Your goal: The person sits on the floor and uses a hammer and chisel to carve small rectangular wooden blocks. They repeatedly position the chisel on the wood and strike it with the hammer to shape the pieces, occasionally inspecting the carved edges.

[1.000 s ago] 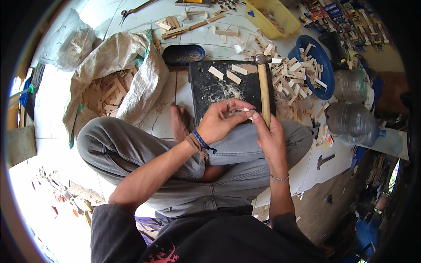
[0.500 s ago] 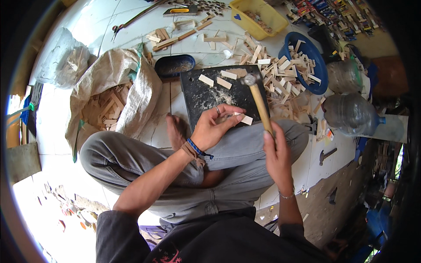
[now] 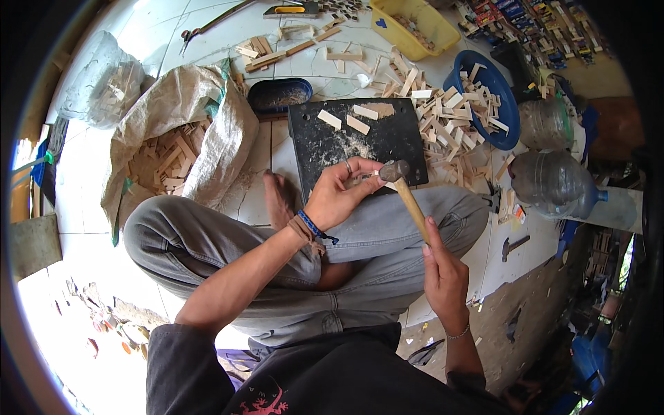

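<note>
**Hammer head lowered onto the held piece**

Since the frame half a second earlier, the hammer (image 3: 408,197) had come down — its metal head now sat at the fingertips of the left hand (image 3: 337,197), where before it stood raised over the black board (image 3: 325,149). Left hand was closed in a pinch on a small wooden piece (image 3: 366,178), thumb and fingers curled around it at the near edge of the board; the piece was mostly hidden by the fingers. Right hand (image 3: 443,273) was wrapped shut around the lower end of the wooden handle, which slanted up and away from that grip to the head. Beyond the pinch, three cut wooden strips (image 3: 349,119) lay on the board among sawdust. Right of the hammer head — a heap of offcuts (image 3: 443,131) spilling from a blue bowl (image 3: 508,114). Left of the left hand, a sack (image 3: 200,117) lay open with more blocks inside.
</note>
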`<move>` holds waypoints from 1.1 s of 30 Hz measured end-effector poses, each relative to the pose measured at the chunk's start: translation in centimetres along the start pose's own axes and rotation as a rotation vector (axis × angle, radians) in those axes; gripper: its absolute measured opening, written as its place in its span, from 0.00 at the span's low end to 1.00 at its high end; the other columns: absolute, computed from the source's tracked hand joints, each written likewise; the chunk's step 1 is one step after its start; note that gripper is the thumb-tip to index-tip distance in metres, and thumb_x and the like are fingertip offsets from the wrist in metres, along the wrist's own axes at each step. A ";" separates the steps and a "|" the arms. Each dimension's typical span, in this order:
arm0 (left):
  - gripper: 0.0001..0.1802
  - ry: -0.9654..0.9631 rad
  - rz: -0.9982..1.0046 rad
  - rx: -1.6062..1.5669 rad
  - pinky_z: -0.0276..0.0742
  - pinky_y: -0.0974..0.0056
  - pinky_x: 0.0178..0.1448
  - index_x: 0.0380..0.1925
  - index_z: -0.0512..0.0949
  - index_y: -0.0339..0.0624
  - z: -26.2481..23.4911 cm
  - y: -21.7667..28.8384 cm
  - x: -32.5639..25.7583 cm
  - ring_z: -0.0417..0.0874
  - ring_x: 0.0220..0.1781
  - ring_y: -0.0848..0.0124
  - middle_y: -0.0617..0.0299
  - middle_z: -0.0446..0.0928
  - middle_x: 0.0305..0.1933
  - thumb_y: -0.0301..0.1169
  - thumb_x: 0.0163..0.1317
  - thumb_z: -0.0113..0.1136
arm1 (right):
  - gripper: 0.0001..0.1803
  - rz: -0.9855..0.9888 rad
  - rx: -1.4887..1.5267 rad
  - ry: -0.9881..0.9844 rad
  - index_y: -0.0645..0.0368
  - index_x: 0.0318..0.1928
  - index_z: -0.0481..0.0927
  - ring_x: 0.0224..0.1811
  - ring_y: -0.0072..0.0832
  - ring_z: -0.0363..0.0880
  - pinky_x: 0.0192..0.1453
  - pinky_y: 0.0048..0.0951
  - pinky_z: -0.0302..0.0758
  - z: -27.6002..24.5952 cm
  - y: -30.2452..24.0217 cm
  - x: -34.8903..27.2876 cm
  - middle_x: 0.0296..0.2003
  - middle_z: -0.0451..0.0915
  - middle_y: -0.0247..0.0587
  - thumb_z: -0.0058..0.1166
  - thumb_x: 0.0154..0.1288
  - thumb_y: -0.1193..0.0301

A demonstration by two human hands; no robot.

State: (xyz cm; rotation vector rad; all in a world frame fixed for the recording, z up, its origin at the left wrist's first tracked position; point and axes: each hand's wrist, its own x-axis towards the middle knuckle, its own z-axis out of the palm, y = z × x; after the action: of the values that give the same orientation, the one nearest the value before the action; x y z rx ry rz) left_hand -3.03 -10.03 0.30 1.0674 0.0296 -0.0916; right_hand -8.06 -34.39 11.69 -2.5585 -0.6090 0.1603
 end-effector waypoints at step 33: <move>0.20 -0.052 0.038 0.246 0.79 0.68 0.63 0.59 0.82 0.37 -0.5 0.7 0.0 0.84 0.55 0.77 0.63 0.86 0.55 0.32 0.71 0.70 | 0.19 0.491 0.634 0.058 0.56 0.40 0.81 0.15 0.08 0.55 0.16 0.19 0.53 6.2 0.3 9.7 0.19 0.62 0.18 0.59 0.79 0.53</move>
State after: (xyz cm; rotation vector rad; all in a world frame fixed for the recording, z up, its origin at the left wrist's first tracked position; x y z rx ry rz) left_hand -2.97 -9.29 0.64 1.3106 -0.0499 -0.0897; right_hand -0.65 -27.50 6.22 -2.0268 0.1060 0.3762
